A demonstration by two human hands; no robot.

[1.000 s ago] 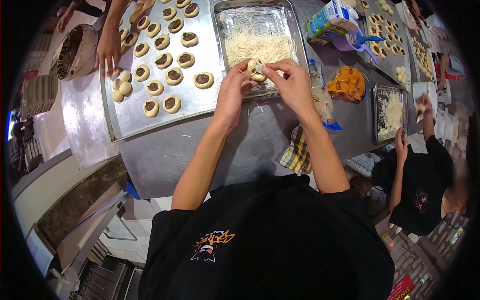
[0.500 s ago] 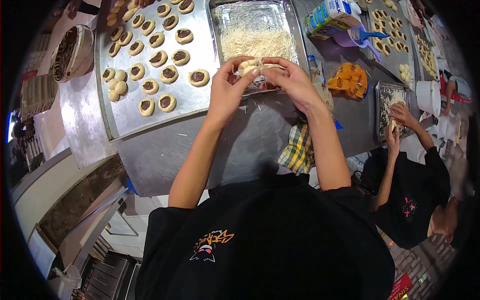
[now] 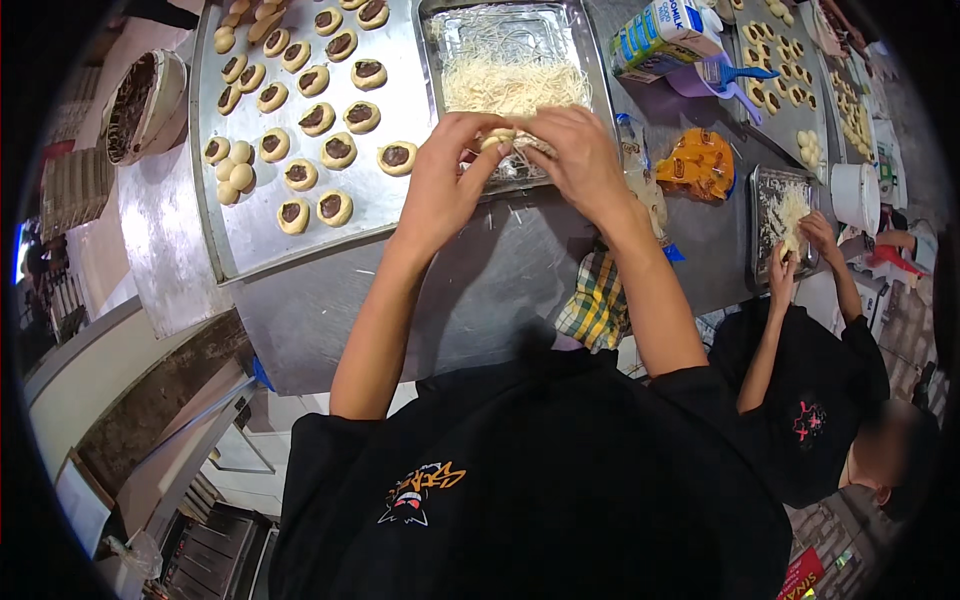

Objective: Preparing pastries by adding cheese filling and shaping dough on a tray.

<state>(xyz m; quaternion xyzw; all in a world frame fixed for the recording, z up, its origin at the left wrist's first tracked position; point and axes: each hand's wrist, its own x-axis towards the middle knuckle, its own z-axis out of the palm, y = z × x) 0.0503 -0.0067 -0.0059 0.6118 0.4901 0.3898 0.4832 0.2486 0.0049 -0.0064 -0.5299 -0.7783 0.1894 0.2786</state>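
Above the near edge of a metal tray [image 3: 430,60] of shredded cheese [image 3: 510,82], both my hands meet around a small piece of pale dough [image 3: 497,138]. My left hand [image 3: 450,178] is closed on it, thumb at the near side and fingers curled over the top. From the other side my right hand [image 3: 580,165] curls in, its fingertips against the dough and partly hiding it. Some cheese shreds lie beneath the fingers. To the left, a large baking sheet [image 3: 385,215] carries several dough rounds [image 3: 338,151] with dark brown filling and a cluster of plain dough balls [image 3: 235,172].
Right of the tray stand a milk carton [image 3: 665,38], a purple container [image 3: 690,82] with a blue brush [image 3: 735,72], and an orange bag [image 3: 697,165]. A checked cloth [image 3: 597,300] hangs at the table edge. A co-worker [image 3: 810,390] handles another cheese tray. A bucket [image 3: 150,105] sits far left.
My right hand has turned, its knuckles now higher over the cheese and its fingers more curled. The dough is more covered. The co-worker's hands have shifted nearer to their body.
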